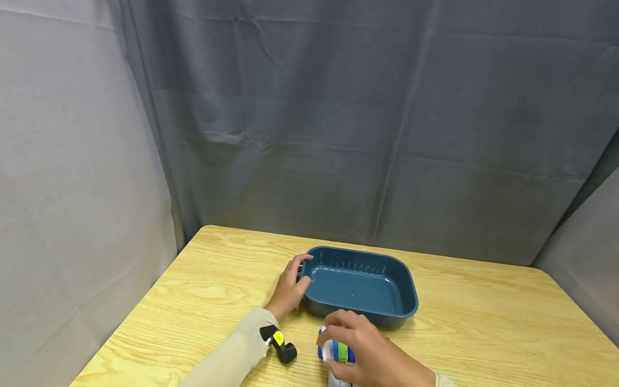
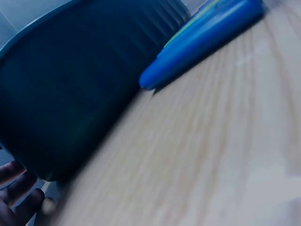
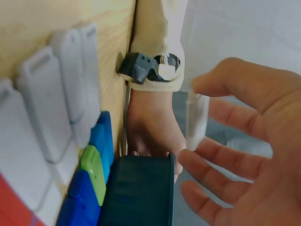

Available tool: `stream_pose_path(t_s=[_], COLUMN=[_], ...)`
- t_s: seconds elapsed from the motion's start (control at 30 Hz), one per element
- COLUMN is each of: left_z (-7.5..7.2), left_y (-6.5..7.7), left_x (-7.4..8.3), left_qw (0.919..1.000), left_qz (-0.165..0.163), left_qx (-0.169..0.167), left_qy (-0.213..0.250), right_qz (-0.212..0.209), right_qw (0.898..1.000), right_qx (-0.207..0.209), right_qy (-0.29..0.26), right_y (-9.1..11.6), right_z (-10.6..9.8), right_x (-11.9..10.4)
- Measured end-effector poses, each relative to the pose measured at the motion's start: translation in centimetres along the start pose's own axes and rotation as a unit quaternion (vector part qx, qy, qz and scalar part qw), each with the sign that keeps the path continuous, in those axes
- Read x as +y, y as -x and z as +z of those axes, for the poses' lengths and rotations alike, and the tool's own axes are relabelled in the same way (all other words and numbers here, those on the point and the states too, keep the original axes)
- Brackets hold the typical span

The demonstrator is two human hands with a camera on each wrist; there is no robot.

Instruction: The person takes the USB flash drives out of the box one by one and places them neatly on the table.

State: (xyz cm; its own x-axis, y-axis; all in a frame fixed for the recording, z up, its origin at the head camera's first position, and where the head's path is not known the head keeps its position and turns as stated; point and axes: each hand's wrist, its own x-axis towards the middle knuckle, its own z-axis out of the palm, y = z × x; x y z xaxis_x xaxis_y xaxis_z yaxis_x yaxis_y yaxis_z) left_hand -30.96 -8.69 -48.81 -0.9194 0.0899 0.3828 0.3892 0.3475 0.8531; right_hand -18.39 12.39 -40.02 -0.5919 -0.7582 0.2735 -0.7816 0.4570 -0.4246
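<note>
A dark teal rectangular tub (image 1: pixel 406 290) with rounded corners stands on the table. My left hand (image 1: pixel 287 290) grips its left end, thumb over the rim; in the left wrist view, its fingers (image 2: pixel 19 186) show at the tub's lower corner. Close in front of the tub is my right hand (image 1: pixel 365 346). It pinches a small white cylindrical piece (image 3: pixel 196 121) between thumb and fingertips, above the table. Below this hand lie flat blue (image 3: pixel 79 195) and green (image 3: pixel 94 172) plastic cases, partly covered by it in the head view.
White flat cases (image 3: pixel 40 89) line up beside the coloured ones, with a red piece (image 3: pixel 14 205) at their near end. The wooden table (image 1: pixel 483 322) reaches back to a grey curtain (image 1: pixel 309 134). A pale curtain (image 1: pixel 77 177) hangs on the left.
</note>
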Motion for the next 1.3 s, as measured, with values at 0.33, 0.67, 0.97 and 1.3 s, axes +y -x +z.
stream_pose_path(t_s=[0.33,0.67,0.97,1.3], left_z=[0.0,0.0,-0.1,-0.1], left_y=[0.0,0.1,0.0,0.1], left_x=[-0.3,0.0,0.0,0.0], left_qw=[1.0,0.9999,0.9999,0.9998], left_qz=[-0.005,0.01,0.007,0.01], left_qx=[-0.004,-0.004,-0.011,-0.011], left_qy=[0.0,0.005,0.011,0.014], right_qz=[0.071,0.017,0.007,-0.029], right_qw=[0.992,0.996,0.996,0.996], right_qx=[-0.093,-0.08,-0.079,-0.07], right_qy=[-0.048,0.022,0.048,0.038], right_y=[0.6,0.4,0.3,0.5], right_z=[0.1,1.6,2.8,3.8], right_x=[-0.2,-0.2,-0.2,0.3])
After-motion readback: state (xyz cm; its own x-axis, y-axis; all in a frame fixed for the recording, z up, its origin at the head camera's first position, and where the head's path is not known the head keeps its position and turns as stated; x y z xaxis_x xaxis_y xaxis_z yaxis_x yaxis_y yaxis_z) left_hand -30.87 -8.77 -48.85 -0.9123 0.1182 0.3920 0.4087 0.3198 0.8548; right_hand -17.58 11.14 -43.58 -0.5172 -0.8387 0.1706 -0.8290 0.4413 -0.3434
